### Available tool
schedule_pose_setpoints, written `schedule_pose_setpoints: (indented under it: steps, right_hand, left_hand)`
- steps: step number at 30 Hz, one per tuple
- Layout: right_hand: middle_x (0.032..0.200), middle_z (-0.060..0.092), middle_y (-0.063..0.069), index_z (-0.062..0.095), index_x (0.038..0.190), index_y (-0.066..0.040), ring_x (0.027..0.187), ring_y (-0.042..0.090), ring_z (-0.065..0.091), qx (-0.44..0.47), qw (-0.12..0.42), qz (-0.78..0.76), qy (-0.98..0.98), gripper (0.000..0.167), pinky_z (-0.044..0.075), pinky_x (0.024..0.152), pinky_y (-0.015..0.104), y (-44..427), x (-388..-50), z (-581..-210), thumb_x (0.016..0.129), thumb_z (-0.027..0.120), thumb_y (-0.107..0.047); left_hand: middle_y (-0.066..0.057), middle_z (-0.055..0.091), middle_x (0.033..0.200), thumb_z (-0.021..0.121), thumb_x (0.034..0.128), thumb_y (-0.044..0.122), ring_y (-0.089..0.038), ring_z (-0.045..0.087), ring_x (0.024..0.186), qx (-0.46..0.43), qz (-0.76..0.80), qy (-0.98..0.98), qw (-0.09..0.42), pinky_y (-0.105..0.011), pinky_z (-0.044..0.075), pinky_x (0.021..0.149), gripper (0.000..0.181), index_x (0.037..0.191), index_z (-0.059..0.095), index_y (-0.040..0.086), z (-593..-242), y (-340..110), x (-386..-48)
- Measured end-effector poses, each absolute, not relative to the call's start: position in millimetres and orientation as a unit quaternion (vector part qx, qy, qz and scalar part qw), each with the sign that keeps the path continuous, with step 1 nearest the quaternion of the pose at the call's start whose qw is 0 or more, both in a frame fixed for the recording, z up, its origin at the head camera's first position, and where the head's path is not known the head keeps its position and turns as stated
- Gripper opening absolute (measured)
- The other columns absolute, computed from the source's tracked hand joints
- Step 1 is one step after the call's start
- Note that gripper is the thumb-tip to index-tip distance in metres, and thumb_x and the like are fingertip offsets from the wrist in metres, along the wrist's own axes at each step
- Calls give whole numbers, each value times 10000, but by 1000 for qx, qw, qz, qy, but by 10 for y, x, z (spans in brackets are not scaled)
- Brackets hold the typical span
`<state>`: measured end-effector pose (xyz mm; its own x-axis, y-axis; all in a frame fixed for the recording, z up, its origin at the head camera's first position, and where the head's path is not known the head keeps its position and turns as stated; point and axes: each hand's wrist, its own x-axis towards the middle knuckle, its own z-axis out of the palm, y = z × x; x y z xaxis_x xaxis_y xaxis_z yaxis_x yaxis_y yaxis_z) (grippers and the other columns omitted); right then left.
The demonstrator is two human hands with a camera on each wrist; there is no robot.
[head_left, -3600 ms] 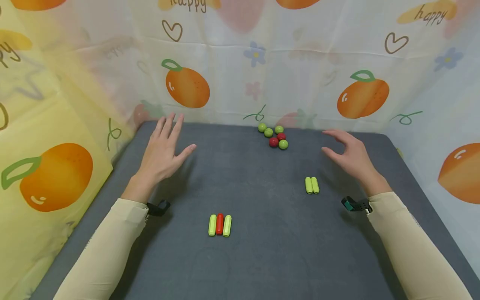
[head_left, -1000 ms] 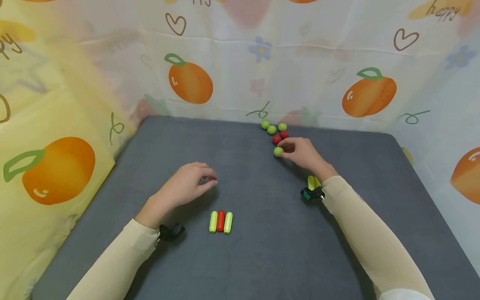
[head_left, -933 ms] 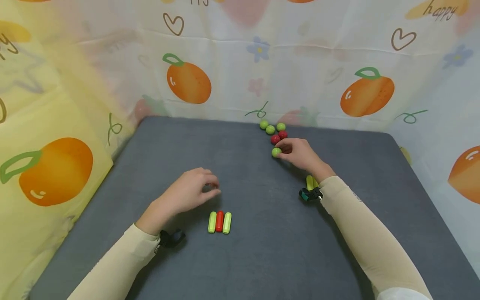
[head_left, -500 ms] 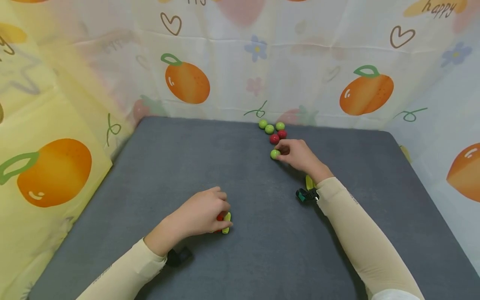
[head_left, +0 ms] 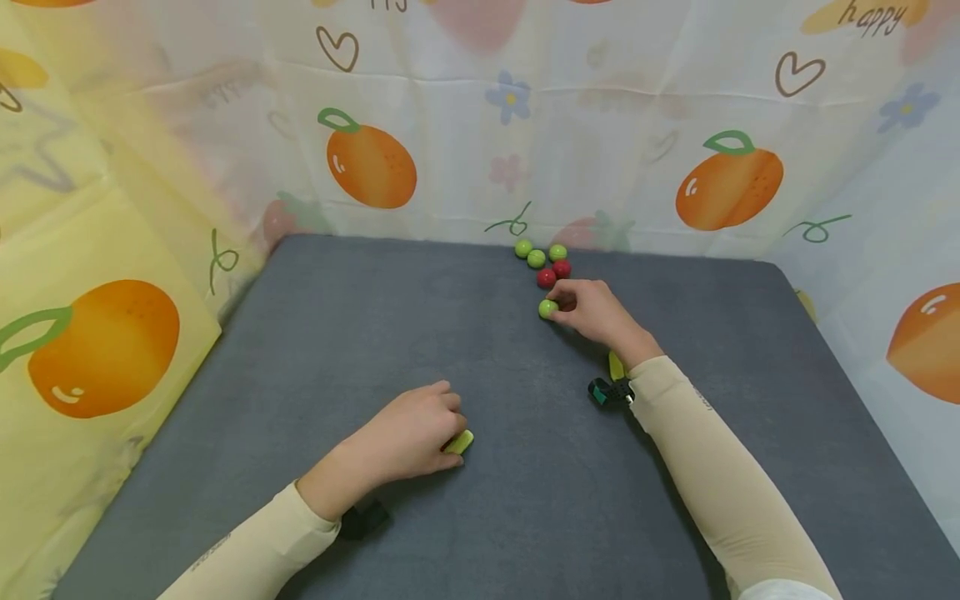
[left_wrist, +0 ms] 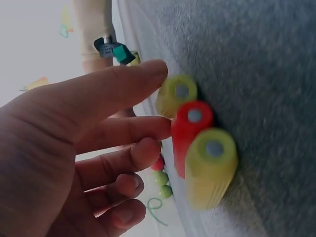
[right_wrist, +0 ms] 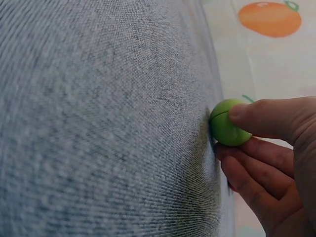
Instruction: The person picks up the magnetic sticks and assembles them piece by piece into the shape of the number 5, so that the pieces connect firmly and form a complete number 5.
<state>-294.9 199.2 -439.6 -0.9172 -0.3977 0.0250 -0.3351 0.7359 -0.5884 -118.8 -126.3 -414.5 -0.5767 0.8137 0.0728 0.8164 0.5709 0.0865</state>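
Observation:
Between thumb and index finger, my left hand (head_left: 408,433) pinches a short yellow-green stick (head_left: 459,442), which lies at a slant on the table. A red stick (left_wrist: 181,143) and another yellow-green stick (left_wrist: 210,173) sit beside it in the left wrist view; from the head, the hand covers both. Farther back, my right hand (head_left: 596,312) holds a small green ball (head_left: 547,309) by thumb and fingertips. That green ball (right_wrist: 224,123) appears to touch the cloth in the right wrist view.
Behind the right hand, two red balls (head_left: 546,277) and several green balls (head_left: 536,258) cluster at the far edge of the grey table (head_left: 337,333). Another yellow-green stick (head_left: 616,367) shows partly under the right wrist. Printed curtains (head_left: 450,167) enclose the back and sides.
My left hand has come down and right onto the row of sticks, and the right-hand stick there has turned aslant. My right hand has taken the nearest green ball and drawn it slightly from the cluster.

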Motion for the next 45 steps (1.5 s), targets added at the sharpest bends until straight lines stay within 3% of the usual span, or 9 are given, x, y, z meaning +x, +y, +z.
schedule_pose_setpoints:
  steps: [8, 17, 26, 33, 45]
  right_hand:
    - [1200, 762, 82, 761, 1237, -111, 1112, 259, 717, -195, 51, -311, 929, 233, 590, 914, 467, 2006, -2952, -4398, 1026, 799, -201]
    - [1199, 764, 82, 771, 1251, -107, 1105, 256, 718, -198, 48, -317, 926, 245, 592, 915, 461, 2009, -2967, -4411, 1029, 796, -208]
    - [1219, 764, 94, 782, 1275, -104, 1118, 271, 719, -178, 45, -337, 924, 267, 586, 948, 477, 2014, -2932, -4431, 1031, 792, -213]
    - [1222, 771, 90, 789, 1297, -98, 1107, 266, 727, -182, 36, -325, 927, 295, 591, 945, 470, 1978, -2911, -4428, 1027, 798, -216]
    - [1227, 773, 97, 788, 1299, -89, 1117, 274, 733, -180, 34, -325, 928, 299, 591, 952, 469, 1995, -2920, -4427, 1025, 800, -207]
  left_hand:
    - [91, 633, 790, 942, 866, 199, -103, 488, 731, -481, -73, -874, 1, -277, 505, 727, 143, 884, 801, 182, -4228, -1231, -1195]
    - [71, 623, 847, 906, 918, 156, -49, 524, 714, -464, -164, -870, -12, -233, 502, 664, 97, 947, 813, 154, -4215, -1252, -1322]
    - [34, 712, 1049, 861, 963, 129, -133, 686, 901, -408, -235, -882, -13, -280, 567, 778, 190, 1147, 845, 87, -4153, -1285, -1755]
    - [-7, 745, 1080, 858, 960, 95, -131, 674, 874, -370, -268, -890, -3, -303, 564, 738, 234, 1190, 838, 64, -4098, -1276, -2114]
    - [-6, 763, 1059, 852, 971, 114, -168, 665, 900, -301, -328, -895, -12, -345, 571, 825, 198, 1168, 844, 96, -4107, -1038, -2641]
